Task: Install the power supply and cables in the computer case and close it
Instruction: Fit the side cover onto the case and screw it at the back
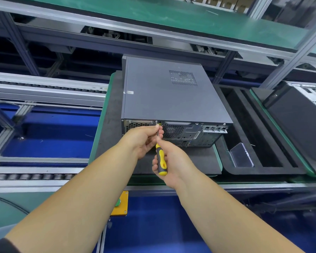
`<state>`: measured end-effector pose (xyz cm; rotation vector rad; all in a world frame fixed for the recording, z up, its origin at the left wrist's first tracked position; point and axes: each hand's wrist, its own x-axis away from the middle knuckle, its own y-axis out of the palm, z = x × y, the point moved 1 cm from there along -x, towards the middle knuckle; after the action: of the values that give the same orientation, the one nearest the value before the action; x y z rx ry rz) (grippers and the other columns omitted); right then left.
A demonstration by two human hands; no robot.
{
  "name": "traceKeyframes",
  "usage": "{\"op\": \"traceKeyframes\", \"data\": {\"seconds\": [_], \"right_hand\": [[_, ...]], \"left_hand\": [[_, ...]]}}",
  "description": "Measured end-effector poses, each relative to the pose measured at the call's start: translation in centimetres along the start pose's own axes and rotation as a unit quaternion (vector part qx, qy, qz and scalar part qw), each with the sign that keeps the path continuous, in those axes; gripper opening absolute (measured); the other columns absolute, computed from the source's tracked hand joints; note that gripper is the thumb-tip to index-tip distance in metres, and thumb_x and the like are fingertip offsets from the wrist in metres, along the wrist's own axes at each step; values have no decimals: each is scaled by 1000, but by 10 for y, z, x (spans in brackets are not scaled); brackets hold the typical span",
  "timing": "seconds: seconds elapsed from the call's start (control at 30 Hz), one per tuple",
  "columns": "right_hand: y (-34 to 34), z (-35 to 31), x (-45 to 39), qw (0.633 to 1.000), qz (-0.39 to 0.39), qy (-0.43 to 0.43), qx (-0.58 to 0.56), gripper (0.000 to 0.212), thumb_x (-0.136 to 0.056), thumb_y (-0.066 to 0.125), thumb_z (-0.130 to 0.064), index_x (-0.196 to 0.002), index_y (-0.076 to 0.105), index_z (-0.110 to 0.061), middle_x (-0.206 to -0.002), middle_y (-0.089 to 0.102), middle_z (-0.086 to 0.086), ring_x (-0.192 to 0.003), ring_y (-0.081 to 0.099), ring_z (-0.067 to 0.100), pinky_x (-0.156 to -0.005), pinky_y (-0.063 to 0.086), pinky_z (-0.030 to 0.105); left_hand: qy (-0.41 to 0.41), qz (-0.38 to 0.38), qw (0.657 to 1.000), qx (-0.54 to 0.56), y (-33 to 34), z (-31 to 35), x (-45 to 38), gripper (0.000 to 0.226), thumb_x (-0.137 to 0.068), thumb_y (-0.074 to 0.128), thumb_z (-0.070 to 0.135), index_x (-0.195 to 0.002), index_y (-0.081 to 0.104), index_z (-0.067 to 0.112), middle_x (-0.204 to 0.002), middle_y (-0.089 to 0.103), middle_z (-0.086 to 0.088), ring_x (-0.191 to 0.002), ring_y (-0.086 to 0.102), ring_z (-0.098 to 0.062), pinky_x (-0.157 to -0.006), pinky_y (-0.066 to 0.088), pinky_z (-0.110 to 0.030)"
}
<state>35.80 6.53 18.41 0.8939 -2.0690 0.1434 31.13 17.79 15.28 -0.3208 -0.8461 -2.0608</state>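
Observation:
A grey computer case (164, 95) lies flat on a dark foam mat (113, 114), its side panel on top and closed, its rear panel facing me. My right hand (171, 161) grips the yellow and black handle of a screwdriver (161, 160). The metal shaft points up at the top edge of the rear panel, next to the power supply grille (137, 126). My left hand (144, 139) pinches the shaft near its tip, fingers curled round it. The screw itself is hidden behind my fingers.
A black foam tray (248, 132) with a clear plastic box (242, 157) sits right of the case. Another computer case (297, 125) lies further right. A roller conveyor (31, 176) runs at the left. A yellow box with a green button (119, 203) hangs below the bench edge.

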Motion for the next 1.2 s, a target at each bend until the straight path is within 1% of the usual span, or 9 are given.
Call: {"op": "traceKeyframes", "data": {"seconds": [0.1, 0.2, 0.37, 0.43, 0.5, 0.6, 0.8, 1.03, 1.2], "right_hand": [[0, 3, -1, 999, 15, -32, 11, 29, -87, 74, -34, -92, 69, -5, -71, 60, 6, -54, 58, 14, -48, 50, 25], [4, 3, 0, 999, 8, -31, -4, 35, -95, 62, -36, -90, 67, -2, -60, 61, 5, -49, 57, 14, -47, 50, 24], [3, 0, 0, 1000, 4, -7, 3, 47, -103, 46, -40, -86, 68, -2, -52, 55, 2, -40, 48, 9, -39, 43, 18], [2, -1, 0, 1000, -9, 4, -2, 45, -101, 50, -42, -91, 68, -2, -53, 56, 2, -41, 51, 10, -41, 45, 19], [1, -1, 0, 1000, -10, 6, -4, 41, -93, 63, -45, -91, 69, -4, -58, 58, 4, -44, 54, 12, -45, 49, 22], [1, 3, -2, 1000, 3, -30, 10, 32, -85, 75, -34, -92, 69, -4, -61, 62, 5, -48, 59, 14, -49, 51, 25], [7, 2, 0, 999, 25, -36, 7, 36, -95, 62, -35, -88, 69, 0, -62, 64, 8, -47, 59, 15, -47, 52, 26], [12, -11, 12, 1000, 19, 10, 14, 45, -103, 46, -37, -78, 61, -3, -61, 49, 4, -50, 44, 10, -41, 41, 18], [9, -12, 10, 1000, -1, 25, 15, 45, -103, 46, -37, -79, 62, -3, -52, 53, 3, -49, 47, 10, -43, 45, 18]], "left_hand": [[2, 5, 1000, 3, 0, -1, -1, 9, -92, 64, 14, -91, 70, 8, -69, 73, 1, -60, 68, -4, -54, 52, -14], [-3, 12, 1000, 0, 2, 1, -1, 9, -90, 66, 15, -90, 68, 6, -64, 69, 2, -51, 61, -3, -48, 45, -12], [-12, 30, 999, -17, 5, -1, -3, 12, -87, 70, 17, -88, 66, 6, -59, 66, 2, -42, 54, -3, -55, 40, -18], [-10, 32, 999, -15, 5, -1, -4, 12, -87, 70, 17, -86, 66, 6, -57, 66, 3, -43, 53, -3, -54, 40, -18], [-4, 33, 999, -10, 5, -1, -5, 10, -87, 70, 16, -86, 66, 7, -57, 66, 3, -49, 56, -5, -55, 41, -18], [-1, 33, 999, -11, 3, -1, -6, 9, -86, 71, 15, -83, 67, 8, -61, 68, 1, -56, 57, -7, -65, 45, -21], [-15, 28, 999, -16, 2, -1, -11, 13, -85, 72, 17, -76, 64, 11, -55, 63, 4, -42, 50, -2, -53, 35, -17], [-23, 39, 999, -27, 2, -2, -13, 18, -83, 75, 21, -72, 64, 12, -54, 60, 4, -40, 46, -3, -48, 37, -18], [-27, 42, 998, -35, 1, -3, -13, 20, -81, 76, 25, -71, 65, 13, -53, 58, 4, -40, 44, -3, -46, 38, -18]]}}
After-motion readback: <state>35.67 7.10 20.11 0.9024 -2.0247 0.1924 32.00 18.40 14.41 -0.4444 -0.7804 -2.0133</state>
